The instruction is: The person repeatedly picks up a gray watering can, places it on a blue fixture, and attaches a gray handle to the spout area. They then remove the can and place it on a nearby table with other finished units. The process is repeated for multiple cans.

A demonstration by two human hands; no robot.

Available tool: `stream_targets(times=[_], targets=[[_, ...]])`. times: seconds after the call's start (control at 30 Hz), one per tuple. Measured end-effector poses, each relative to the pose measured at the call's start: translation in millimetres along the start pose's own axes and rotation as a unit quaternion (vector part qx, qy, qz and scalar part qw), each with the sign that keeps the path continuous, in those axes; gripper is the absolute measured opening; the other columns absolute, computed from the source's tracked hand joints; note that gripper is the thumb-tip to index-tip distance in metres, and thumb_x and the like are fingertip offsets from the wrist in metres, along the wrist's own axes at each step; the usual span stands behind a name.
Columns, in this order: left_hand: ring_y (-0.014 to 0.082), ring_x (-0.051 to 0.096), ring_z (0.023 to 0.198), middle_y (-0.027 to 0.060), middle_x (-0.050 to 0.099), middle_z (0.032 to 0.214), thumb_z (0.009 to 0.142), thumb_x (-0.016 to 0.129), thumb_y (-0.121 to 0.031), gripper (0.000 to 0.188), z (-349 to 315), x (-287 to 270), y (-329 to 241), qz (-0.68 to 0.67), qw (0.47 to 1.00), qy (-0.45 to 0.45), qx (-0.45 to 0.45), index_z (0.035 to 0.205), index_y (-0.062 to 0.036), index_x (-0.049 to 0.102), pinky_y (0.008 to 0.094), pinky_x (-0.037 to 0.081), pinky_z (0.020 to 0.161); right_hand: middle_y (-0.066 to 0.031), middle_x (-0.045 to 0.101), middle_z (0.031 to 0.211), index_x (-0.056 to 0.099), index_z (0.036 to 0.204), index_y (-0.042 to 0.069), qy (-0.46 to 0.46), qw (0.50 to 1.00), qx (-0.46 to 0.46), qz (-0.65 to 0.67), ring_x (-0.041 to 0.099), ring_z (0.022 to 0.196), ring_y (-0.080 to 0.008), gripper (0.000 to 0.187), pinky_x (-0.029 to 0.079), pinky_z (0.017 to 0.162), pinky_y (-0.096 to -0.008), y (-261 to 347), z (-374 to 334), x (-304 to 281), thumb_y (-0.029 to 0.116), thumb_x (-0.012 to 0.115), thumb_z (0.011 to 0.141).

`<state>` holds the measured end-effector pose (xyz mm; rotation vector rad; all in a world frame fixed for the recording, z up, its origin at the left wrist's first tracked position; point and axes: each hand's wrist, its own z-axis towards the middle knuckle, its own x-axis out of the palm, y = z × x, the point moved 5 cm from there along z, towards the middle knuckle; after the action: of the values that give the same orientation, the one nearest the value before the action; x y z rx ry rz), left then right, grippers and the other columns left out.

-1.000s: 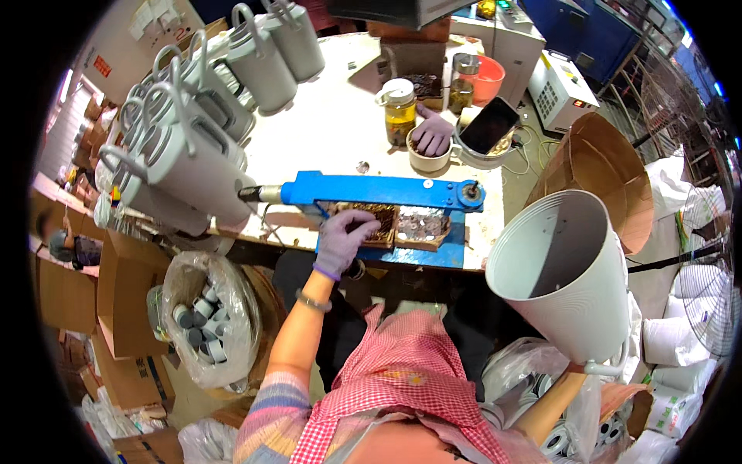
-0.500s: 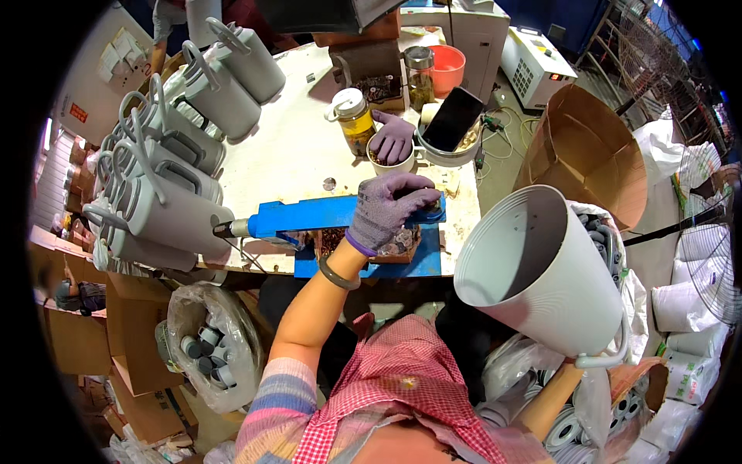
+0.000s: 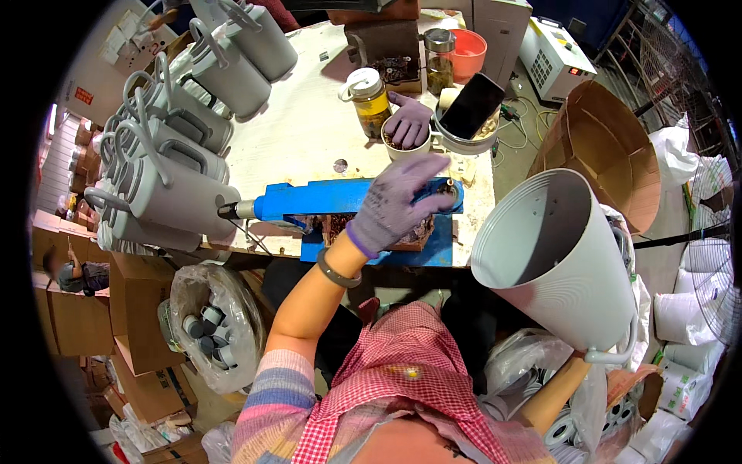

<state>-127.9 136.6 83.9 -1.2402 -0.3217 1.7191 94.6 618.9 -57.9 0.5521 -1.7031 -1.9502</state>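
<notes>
My left hand (image 3: 396, 203), in a thin grey-purple glove with a dark bangle at the wrist, hovers over the right part of a blue bench machine (image 3: 313, 199). Its fingers are apart, thumb and forefinger on either side of a small light pin (image 3: 450, 185) at the machine's end. I cannot make out anything in them. On the right, a large grey plastic bucket (image 3: 595, 298) is held up, tilted, its open mouth toward the machine. My right forearm (image 3: 553, 394) reaches to its base beside the loop handle (image 3: 618, 352); the bucket hides most of my right hand (image 3: 578, 359).
Several grey handled cans (image 3: 182, 201) crowd the table's left side. Behind the machine stand a yellow-banded jar (image 3: 369, 104), a cup with a spare glove (image 3: 408, 124) and a phone (image 3: 473, 107). Bags of grey parts (image 3: 209, 332) and a cardboard box (image 3: 599, 147) flank the table.
My left hand's fingers have spread from a closer, curled pose at the machine's end, baring the small pin. The whole view has shifted slightly; the bucket stays held up at the right.
</notes>
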Motion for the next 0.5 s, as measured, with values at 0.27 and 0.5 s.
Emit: stream_targets(times=[0.27,0.5], targets=[[0.0296,0.062,0.104,0.009,0.065,0.117,0.074,0.08,-0.041,0.052,-50.1,-32.3,29.7,0.265,0.959,-0.008,0.098,0.117,-0.0144,0.068,0.0416,0.049,0.088,-0.0157,0.065,0.117,0.054,0.131,-0.002,0.006,1.0,-0.003,0.002,0.064,0.104,-0.0231,0.04,0.053,0.091,-0.0325,6.5,-5.2,1.5,0.024,0.045,0.103],[0.0205,0.066,0.085,0.0054,0.071,0.088,0.08,0.079,-0.014,0.018,-72.8,-32.7,19.9,0.116,0.988,-0.099,0.011,0.098,-0.0113,0.077,0.0328,0.053,0.073,-0.0156,0.064,0.118,0.054,0.132,-0.002,-0.003,1.0,-0.013,0.006,0.064,0.104,-0.0231,0.04,0.053,0.091,-0.0325,13.3,-10.7,-4.3,0.024,0.044,0.103]])
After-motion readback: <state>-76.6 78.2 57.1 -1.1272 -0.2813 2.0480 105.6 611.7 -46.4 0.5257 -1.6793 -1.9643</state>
